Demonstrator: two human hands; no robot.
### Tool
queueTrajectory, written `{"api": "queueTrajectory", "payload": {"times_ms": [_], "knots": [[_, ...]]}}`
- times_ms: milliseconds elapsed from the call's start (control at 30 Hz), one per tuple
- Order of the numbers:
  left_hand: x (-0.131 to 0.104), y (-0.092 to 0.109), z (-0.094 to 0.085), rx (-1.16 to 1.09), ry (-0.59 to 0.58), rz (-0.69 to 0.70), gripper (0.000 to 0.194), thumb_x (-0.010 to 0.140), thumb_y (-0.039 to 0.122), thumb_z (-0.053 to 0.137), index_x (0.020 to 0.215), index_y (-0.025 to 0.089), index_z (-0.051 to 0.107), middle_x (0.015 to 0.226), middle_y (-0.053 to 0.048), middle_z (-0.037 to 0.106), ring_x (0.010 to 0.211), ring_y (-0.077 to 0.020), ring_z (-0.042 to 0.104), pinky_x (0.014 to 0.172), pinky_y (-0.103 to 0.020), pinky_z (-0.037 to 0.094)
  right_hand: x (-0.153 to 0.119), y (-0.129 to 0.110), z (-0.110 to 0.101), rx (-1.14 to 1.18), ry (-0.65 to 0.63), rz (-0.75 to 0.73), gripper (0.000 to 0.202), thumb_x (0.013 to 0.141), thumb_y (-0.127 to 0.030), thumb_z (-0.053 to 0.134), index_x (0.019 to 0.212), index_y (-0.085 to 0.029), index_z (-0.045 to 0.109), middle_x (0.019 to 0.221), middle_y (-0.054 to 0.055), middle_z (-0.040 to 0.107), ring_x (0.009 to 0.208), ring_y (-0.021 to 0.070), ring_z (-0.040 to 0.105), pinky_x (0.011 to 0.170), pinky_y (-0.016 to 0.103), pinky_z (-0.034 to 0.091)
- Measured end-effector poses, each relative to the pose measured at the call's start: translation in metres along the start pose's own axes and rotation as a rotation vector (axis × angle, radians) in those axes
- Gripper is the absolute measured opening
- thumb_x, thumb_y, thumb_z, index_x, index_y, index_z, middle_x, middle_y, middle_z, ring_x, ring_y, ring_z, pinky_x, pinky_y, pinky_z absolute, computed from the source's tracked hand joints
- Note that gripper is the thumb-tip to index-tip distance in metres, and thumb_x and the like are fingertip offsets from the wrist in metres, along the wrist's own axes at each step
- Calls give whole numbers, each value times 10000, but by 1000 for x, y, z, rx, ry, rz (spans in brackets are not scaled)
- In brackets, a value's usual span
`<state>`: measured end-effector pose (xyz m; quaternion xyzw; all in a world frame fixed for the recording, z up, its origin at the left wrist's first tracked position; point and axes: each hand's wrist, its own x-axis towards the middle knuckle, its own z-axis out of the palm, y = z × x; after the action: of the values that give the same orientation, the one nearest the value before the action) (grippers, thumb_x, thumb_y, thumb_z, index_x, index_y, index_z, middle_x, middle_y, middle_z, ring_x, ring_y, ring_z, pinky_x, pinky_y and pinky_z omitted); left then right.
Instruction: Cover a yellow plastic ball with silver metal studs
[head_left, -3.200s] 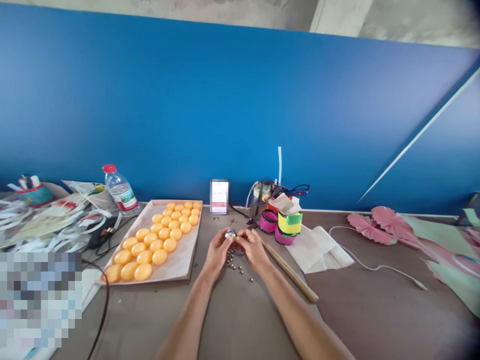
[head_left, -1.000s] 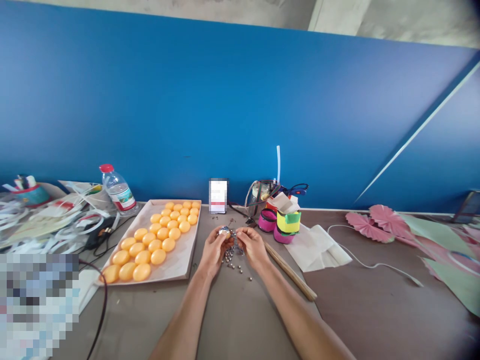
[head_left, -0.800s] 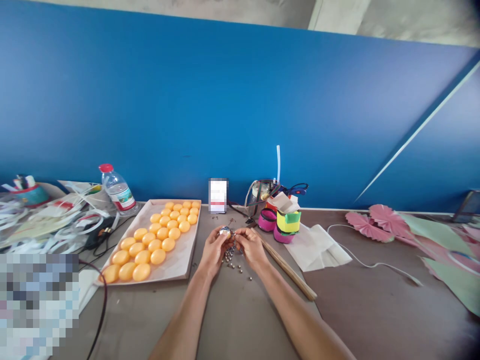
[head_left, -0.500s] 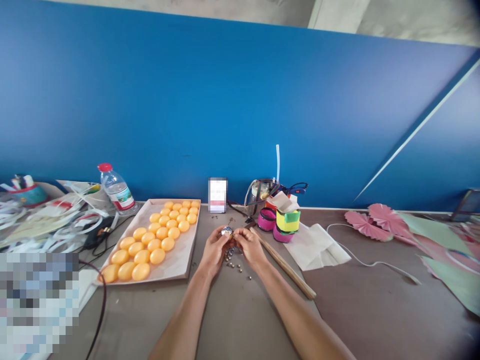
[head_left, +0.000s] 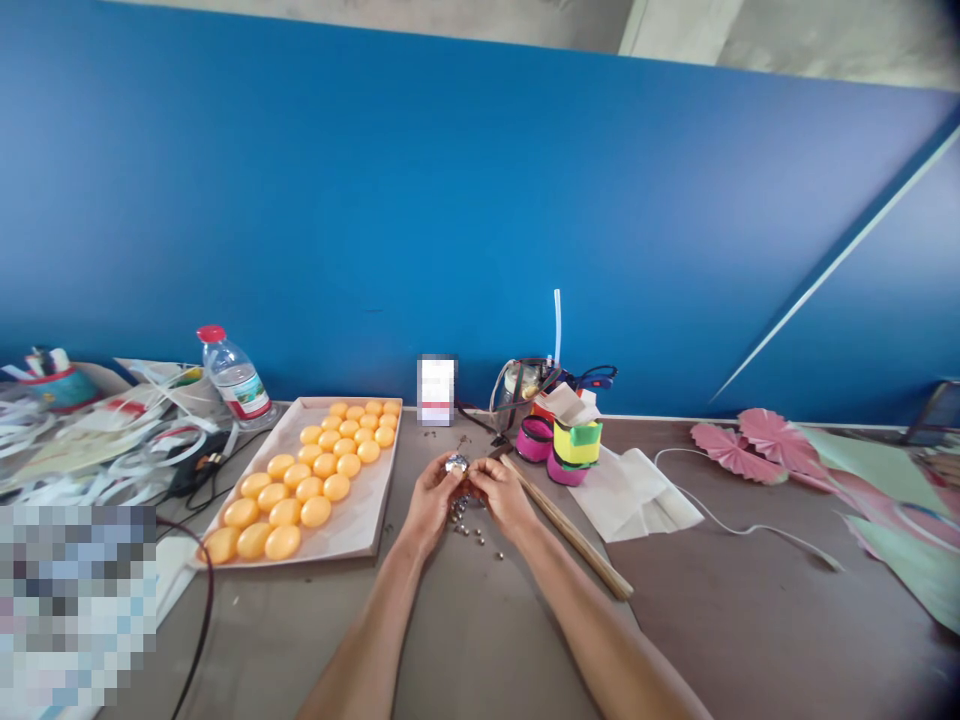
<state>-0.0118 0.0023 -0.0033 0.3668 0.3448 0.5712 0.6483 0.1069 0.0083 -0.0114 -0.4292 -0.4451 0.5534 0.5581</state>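
My left hand (head_left: 433, 500) is closed around a small shiny silver piece (head_left: 455, 464), which shows above the thumb and fingers. Close beside it, my right hand (head_left: 496, 490) has its fingertips pinched together at the edge of that piece. Whatever the right fingers pinch is too small to make out. Below and between the hands, several small silver beads (head_left: 465, 530) lie scattered on the grey table (head_left: 472, 630). Tiny dark bits lie on the table just beyond the hands.
Left stands a shallow tray (head_left: 352, 535) of orange balls (head_left: 309, 488), with a water bottle (head_left: 238, 385) behind. A wooden stick (head_left: 577, 535) lies right of my hands, near coloured tape rolls (head_left: 576, 442) and white paper (head_left: 637, 495). Pink paper fans (head_left: 772, 445) lie farther right.
Both hands stay in almost the same place, with only a slight shift of the fingers and the silver piece. The beads and everything around look unchanged.
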Motion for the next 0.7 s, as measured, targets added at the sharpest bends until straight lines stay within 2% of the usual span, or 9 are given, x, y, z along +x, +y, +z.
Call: {"api": "queueTrajectory", "payload": {"times_ms": [233, 433, 500, 600, 700], "knots": [[-1, -2, -6, 163, 31, 53, 427, 648, 336, 697, 1026, 158, 605, 928, -74, 653, 809, -185, 605, 737, -292, 480, -2, 0, 2, -22, 55, 30, 120, 624, -289, 596, 639, -202, 514, 555, -46, 486, 498, 106, 446, 485, 229, 353], [-3, 0, -2, 265, 64, 125, 364, 637, 301, 704, 973, 179, 639, 972, -72, 652, 891, -196, 594, 785, -276, 459, -1, 2, 4, 3, 67, 67, 178, 611, -317, 616, 616, -215, 470, 520, -58, 463, 473, 106, 436, 477, 233, 350], [-3, 1, 1, 210, 74, 96, 359, 633, 300, 708, 961, 177, 634, 941, -65, 654, 846, -184, 601, 762, -273, 464, -1, 0, 4, 61, 49, 76, 189, 612, -322, 621, 613, -212, 467, 520, -57, 466, 467, 102, 425, 478, 233, 341], [-3, 4, 5, 6, 40, 3, 350, 649, 311, 700, 956, 166, 610, 847, -41, 650, 715, -145, 604, 711, -276, 475, 1, -5, 1, 88, 32, 38, 171, 643, -335, 597, 640, -207, 484, 520, -60, 463, 461, 99, 413, 498, 241, 348], [-2, 10, 6, -143, 28, -49, 364, 634, 315, 716, 938, 152, 597, 790, -32, 643, 655, -118, 597, 688, -267, 482, 3, -7, -6, -190, 90, -74, 93, 684, -285, 546, 710, -196, 549, 582, -32, 530, 522, 126, 473, 547, 258, 381]]}}
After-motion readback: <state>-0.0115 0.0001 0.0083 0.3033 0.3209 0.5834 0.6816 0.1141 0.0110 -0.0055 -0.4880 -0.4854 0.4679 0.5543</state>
